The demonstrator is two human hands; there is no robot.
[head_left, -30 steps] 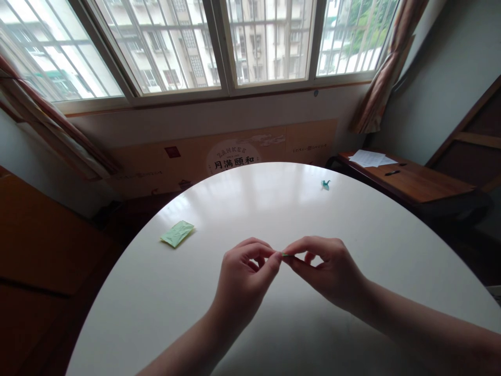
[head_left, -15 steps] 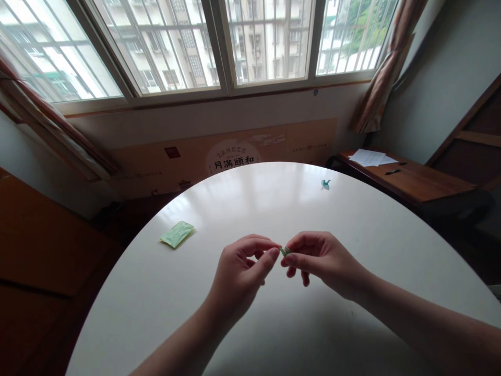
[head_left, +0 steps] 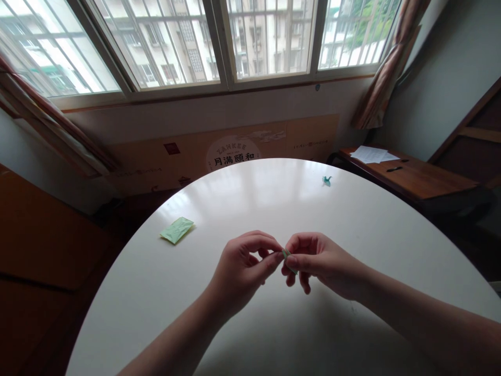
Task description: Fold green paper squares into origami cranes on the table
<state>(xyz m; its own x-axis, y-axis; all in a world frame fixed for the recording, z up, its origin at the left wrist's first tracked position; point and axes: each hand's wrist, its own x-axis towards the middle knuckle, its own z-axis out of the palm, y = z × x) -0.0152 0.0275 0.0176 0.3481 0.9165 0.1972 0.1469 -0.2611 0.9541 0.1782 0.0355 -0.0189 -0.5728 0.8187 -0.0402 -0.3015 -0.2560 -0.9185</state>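
Note:
Above the middle of a round white table (head_left: 164, 292), my left hand (head_left: 245, 269) and my right hand (head_left: 319, 261) meet fingertip to fingertip. Both pinch a tiny folded piece of green paper (head_left: 287, 257), most of it hidden by the fingers. A light green packet (head_left: 177, 230) lies flat on the table to the left. Far off to the right, near the table's back edge, stands a small teal folded paper figure (head_left: 326, 180).
A dark wooden desk (head_left: 422, 180) with white sheets (head_left: 371, 154) and a black pen (head_left: 393, 168) stands at the right. A printed cardboard panel (head_left: 235, 151) leans on the wall under the barred window. Wooden furniture (head_left: 47, 245) fills the left.
My right fingers have curled in and turned the small green paper downward. Both hands stay together over the table, slightly nearer to me.

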